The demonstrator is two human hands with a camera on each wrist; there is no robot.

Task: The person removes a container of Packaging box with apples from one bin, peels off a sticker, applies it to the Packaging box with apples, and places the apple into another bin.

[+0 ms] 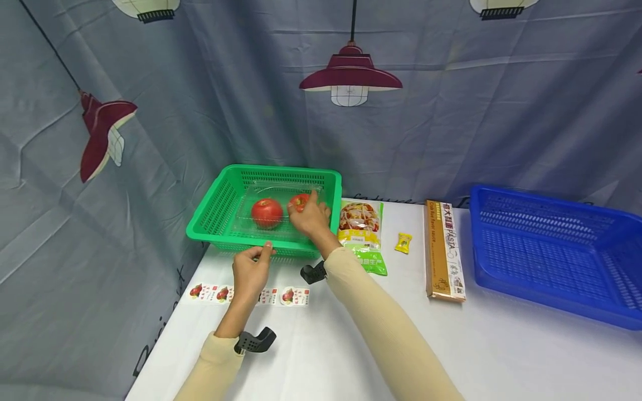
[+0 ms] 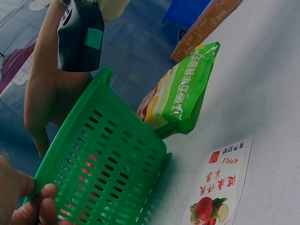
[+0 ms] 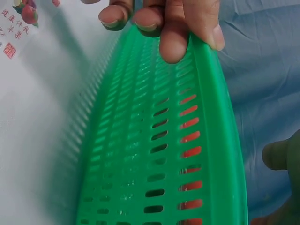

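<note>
Left hand (image 1: pixel 249 271) is pinching the green basket (image 1: pixel 220 192) rim at 6 o'clock while right hand (image 1: pixel 310 215) is cupping an apple (image 1: pixel 300 201), so it's probably risking rolling into the other apple (image 1: pixel 267 213).

Plastic, film and cloth on a matt table

The green basket (image 1: pixel 220 209) is perforated, slightly glossy plastic, like the blue basket (image 1: pixel 557 250); the tray (image 1: pixel 251 197) inside is clear shiny plastic; the snack bag (image 1: pixel 362 231) is glossy film; the backdrop (image 1: pixel 451 111) is creased cloth.

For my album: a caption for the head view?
Right hand touches an apple in the green basket; left hand holds its rim.
</note>
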